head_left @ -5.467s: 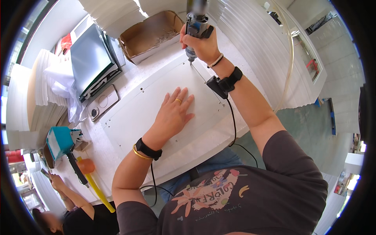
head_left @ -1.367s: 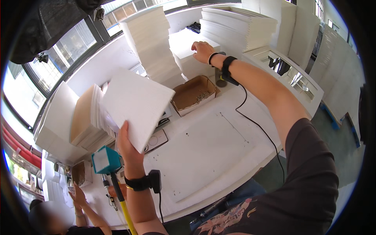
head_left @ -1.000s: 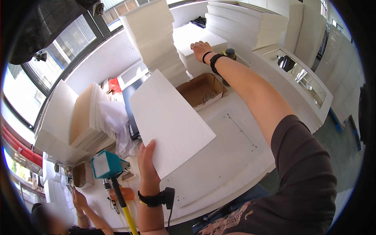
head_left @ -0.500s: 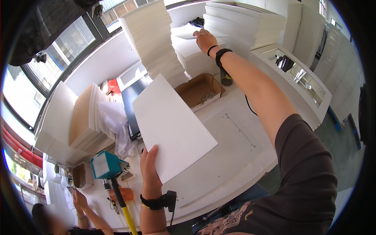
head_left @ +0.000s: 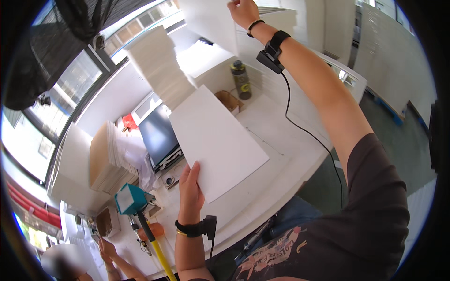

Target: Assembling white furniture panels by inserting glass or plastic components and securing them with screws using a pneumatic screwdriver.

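Observation:
My left hand (head_left: 191,192) grips the near left edge of a white rectangular panel (head_left: 218,145), thumb on its top face. The panel is tilted over the worktable. At the top of the view, my right hand (head_left: 244,13) is raised, fingers pinched at the edge of another white panel (head_left: 211,21), partly cut off by the frame. Under that raised panel lies a brightly lit white stack (head_left: 201,58). Left of it rises a tall stack of white boards (head_left: 157,65).
A dark bottle (head_left: 241,79) stands by a cardboard box (head_left: 228,100) at the back of the white table (head_left: 286,136). Left lie a dark screen (head_left: 158,133), stacked boards (head_left: 105,154) and a teal-headed lamp (head_left: 130,199). A co-worker's hands (head_left: 108,250) are at lower left.
My right hand has risen from the stack with a white panel. The view has shifted, and the bottle shows more fully. My left hand still holds its panel.

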